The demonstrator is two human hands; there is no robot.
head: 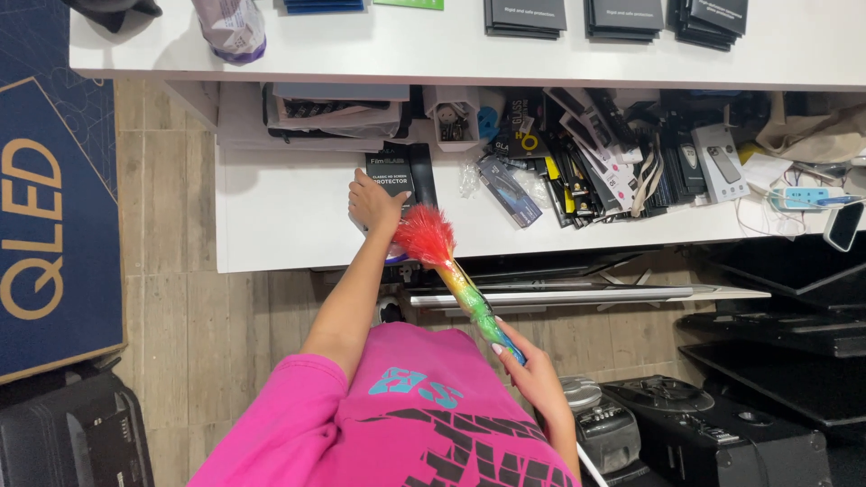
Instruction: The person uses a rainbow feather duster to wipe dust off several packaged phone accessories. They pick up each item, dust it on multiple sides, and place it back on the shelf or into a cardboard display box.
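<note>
Black packets (528,16) on white counter (379,50); cluttered shelf (289,216) below.

1. This looked like a phone-accessory shop.
2. Stacks of dark retail boxes (526,16) sat on the white counter (379,50), well beyond the fingers (361,185).
3. Packaged screen protectors (591,153) crowded the lower shelf (289,212), right of the fingers.

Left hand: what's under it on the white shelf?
The left hand rests on a black flat package lying on the white shelf. The package's lower left corner is covered by the hand. The right hand holds a rainbow feather duster beside it.
</note>
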